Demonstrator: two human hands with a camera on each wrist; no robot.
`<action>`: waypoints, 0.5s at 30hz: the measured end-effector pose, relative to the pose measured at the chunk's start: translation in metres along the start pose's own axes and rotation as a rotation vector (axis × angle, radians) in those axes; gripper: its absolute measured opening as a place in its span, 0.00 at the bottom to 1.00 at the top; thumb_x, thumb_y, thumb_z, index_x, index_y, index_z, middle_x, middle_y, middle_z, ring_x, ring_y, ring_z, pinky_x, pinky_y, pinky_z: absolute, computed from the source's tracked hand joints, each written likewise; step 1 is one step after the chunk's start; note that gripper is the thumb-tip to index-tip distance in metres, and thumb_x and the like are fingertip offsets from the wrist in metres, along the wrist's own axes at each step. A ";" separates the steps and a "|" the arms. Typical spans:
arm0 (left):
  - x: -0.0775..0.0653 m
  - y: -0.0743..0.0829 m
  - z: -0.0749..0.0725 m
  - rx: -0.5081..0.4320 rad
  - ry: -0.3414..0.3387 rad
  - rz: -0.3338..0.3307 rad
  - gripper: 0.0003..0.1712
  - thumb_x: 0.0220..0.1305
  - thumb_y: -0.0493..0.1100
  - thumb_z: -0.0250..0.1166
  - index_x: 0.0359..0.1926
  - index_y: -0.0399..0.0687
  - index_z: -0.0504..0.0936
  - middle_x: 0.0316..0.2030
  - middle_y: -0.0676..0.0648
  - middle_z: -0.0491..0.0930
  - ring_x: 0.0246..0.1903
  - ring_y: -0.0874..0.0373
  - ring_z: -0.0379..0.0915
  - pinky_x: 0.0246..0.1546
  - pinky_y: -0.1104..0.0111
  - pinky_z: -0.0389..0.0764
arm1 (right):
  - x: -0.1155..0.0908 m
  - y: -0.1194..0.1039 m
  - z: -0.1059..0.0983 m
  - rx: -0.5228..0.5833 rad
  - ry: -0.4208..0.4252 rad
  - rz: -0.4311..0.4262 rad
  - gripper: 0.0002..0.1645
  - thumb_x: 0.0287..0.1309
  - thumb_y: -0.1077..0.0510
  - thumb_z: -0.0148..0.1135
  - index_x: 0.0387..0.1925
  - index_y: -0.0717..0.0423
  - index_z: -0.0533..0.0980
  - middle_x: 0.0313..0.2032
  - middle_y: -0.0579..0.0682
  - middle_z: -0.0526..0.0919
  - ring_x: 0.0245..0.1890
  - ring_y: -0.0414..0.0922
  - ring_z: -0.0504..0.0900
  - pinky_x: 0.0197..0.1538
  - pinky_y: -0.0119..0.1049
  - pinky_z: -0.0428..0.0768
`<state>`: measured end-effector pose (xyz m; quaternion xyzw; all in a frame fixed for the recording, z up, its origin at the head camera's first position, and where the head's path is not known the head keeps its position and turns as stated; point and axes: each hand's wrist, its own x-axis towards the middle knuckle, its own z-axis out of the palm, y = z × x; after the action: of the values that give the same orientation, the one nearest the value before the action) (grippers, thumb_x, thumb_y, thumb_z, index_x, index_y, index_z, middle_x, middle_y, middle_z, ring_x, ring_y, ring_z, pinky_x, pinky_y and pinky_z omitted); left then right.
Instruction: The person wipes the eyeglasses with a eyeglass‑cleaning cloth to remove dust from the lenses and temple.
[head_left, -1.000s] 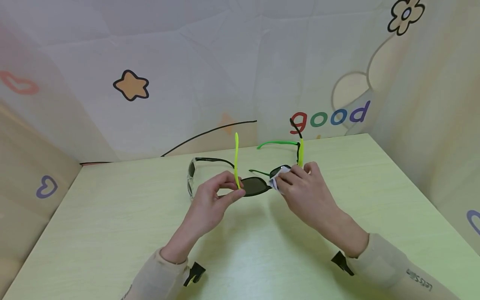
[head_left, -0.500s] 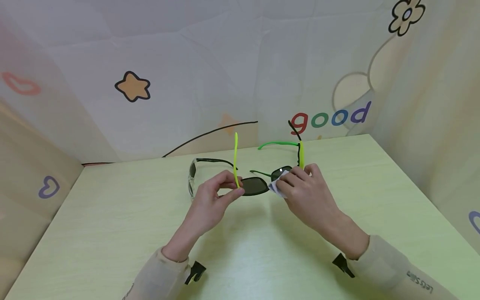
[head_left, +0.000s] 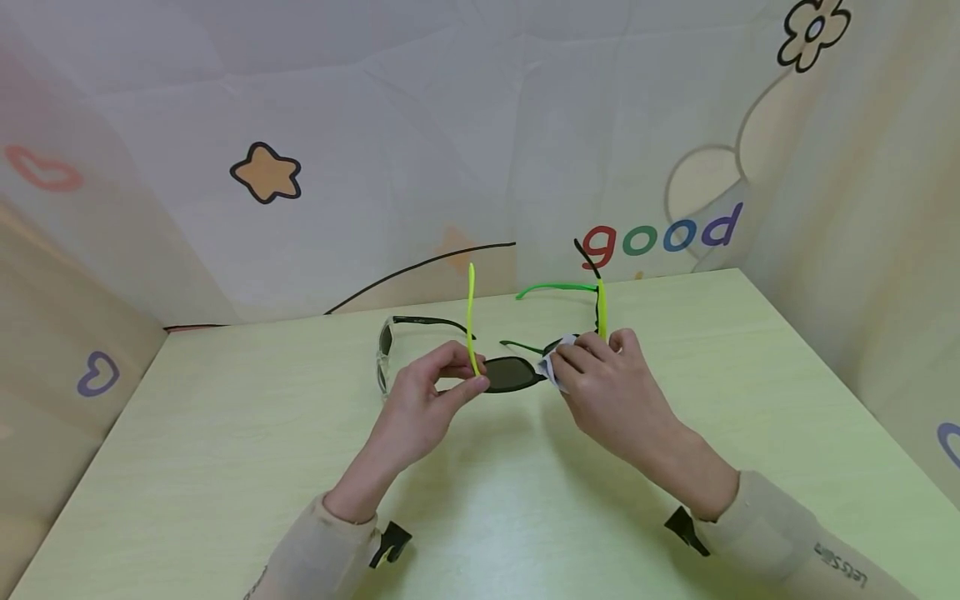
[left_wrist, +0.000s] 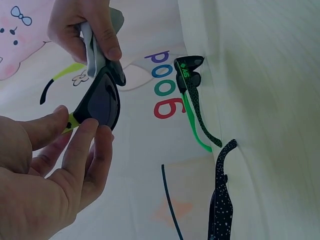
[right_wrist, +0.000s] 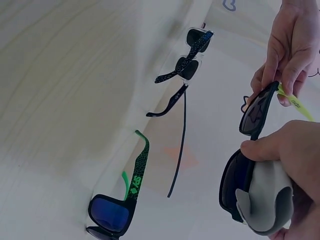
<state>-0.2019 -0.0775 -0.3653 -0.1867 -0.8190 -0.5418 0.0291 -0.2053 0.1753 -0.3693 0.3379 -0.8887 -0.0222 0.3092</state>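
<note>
Held up over the table are black-framed sunglasses (head_left: pixel 512 374) with neon yellow temples and dark lenses. My left hand (head_left: pixel 423 408) pinches them at one hinge, thumb on one side and fingers on the other, as the left wrist view shows. My right hand (head_left: pixel 615 387) grips a pale grey cloth (right_wrist: pixel 267 200) folded about the other lens. In the right wrist view its thumb presses near the bridge, and part of that lens (right_wrist: pixel 232 177) shows beside the cloth. The other fingers of the right hand are mostly hidden behind the cloth.
Clear-framed sunglasses (head_left: pixel 384 340) with black speckled temples stand on the table (head_left: pixel 225 467), left of the held pair. Behind the right hand lie black sunglasses with green temples (head_left: pixel 558 285); blue lenses (right_wrist: pixel 110 214) show in the right wrist view. A printed curtain (head_left: pixel 390 150) hangs behind.
The right hand shifts the cloth slightly over the lens: half a second ago more dark lens showed above it, and now the cloth covers more. The left hand stays nearly still.
</note>
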 end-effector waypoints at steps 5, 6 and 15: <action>0.000 0.000 0.000 0.003 -0.005 0.004 0.04 0.68 0.39 0.71 0.39 0.51 0.83 0.49 0.52 0.86 0.47 0.60 0.80 0.47 0.55 0.81 | 0.000 -0.001 0.001 -0.023 -0.022 0.006 0.16 0.55 0.61 0.77 0.45 0.62 0.84 0.44 0.56 0.87 0.47 0.54 0.81 0.42 0.52 0.73; 0.000 0.000 0.000 0.005 -0.005 0.005 0.04 0.68 0.39 0.71 0.39 0.51 0.83 0.49 0.52 0.86 0.47 0.60 0.80 0.46 0.55 0.81 | 0.000 -0.001 0.001 -0.029 -0.025 0.005 0.16 0.56 0.61 0.77 0.45 0.62 0.84 0.45 0.56 0.87 0.47 0.54 0.81 0.42 0.52 0.73; 0.000 0.000 -0.001 -0.007 0.008 0.016 0.04 0.68 0.39 0.71 0.40 0.49 0.83 0.48 0.51 0.86 0.48 0.59 0.80 0.50 0.58 0.82 | 0.000 0.001 0.002 -0.039 -0.018 -0.027 0.19 0.52 0.61 0.80 0.46 0.62 0.86 0.44 0.55 0.88 0.46 0.53 0.82 0.43 0.51 0.74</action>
<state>-0.2024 -0.0786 -0.3644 -0.1913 -0.8155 -0.5450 0.0364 -0.2073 0.1760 -0.3704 0.3435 -0.8862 -0.0469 0.3073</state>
